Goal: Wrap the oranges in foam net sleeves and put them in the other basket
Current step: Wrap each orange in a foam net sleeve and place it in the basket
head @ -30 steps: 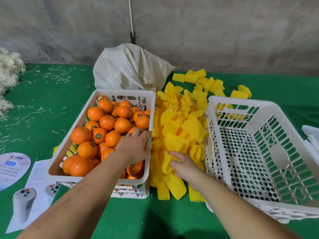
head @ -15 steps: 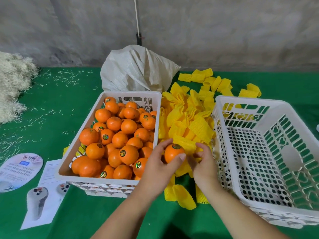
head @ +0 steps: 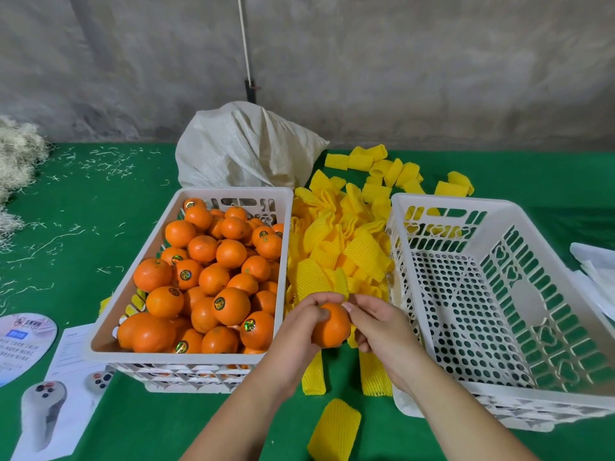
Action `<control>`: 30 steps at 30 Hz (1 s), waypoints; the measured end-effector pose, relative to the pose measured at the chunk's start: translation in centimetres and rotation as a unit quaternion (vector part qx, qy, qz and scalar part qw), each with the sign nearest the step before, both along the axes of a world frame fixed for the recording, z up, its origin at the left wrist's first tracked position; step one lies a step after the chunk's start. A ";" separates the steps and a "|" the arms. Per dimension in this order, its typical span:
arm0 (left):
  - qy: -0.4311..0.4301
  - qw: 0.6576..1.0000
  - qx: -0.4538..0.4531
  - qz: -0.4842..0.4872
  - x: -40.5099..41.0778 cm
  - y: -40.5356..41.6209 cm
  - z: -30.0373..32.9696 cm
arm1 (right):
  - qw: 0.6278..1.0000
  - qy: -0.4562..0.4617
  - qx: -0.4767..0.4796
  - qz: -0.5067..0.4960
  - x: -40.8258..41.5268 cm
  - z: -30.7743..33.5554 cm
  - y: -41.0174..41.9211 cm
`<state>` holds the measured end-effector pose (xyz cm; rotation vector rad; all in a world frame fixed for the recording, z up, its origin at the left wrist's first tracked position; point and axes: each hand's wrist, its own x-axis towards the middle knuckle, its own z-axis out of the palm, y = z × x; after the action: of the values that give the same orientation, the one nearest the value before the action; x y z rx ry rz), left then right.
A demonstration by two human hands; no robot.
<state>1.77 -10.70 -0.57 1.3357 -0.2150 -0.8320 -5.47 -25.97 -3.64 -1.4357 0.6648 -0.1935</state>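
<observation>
My left hand (head: 298, 332) grips one orange (head: 332, 326) above the gap between the two baskets. On the orange's right side my right hand (head: 377, 324) has its fingers curled, and a bit of yellow foam net sleeve (head: 352, 341) shows under them. The white basket on the left (head: 166, 358) is heaped with several oranges (head: 229, 306), some with stickers. The white perforated basket on the right (head: 449, 203) has nothing in it. A pile of yellow foam net sleeves (head: 336, 247) lies between the baskets.
One loose sleeve (head: 334, 430) lies on the green cloth near me. A white woven sack (head: 246, 148) stands behind the baskets. Printed leaflets (head: 50, 407) lie at the front left, a straw heap (head: 16, 158) at far left, white sheets (head: 595, 267) at the right edge.
My left hand took an orange out of the left basket and brought it over to the sleeve pile. My right hand came off the pile with a sleeve and met the orange.
</observation>
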 end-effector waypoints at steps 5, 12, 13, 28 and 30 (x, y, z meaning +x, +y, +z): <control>0.007 0.999 0.004 -0.034 -0.5 -0.1 -0.4 | 0.993 -0.025 -0.112 -0.028 0.8 0.1 0.4; -0.119 0.987 0.109 -0.007 -0.8 -0.3 -0.5 | 0.969 -0.086 -0.214 -0.085 1.0 -0.2 0.3; -0.136 0.983 0.120 0.003 -0.7 -0.5 -0.7 | 0.969 -0.097 -0.209 -0.093 1.1 -0.1 0.3; 0.096 0.986 -0.102 0.085 0.6 -1.0 -0.5 | 0.922 -0.134 -0.363 0.024 1.0 2.7 2.1; 0.028 0.991 -0.053 0.116 0.5 -1.0 -0.6 | 0.914 -0.133 -0.382 0.020 0.8 3.5 1.5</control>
<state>2.31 -11.72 -1.17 1.2098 -0.0580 -0.6523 -4.65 -24.47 -0.14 -2.1179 0.3338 -0.6610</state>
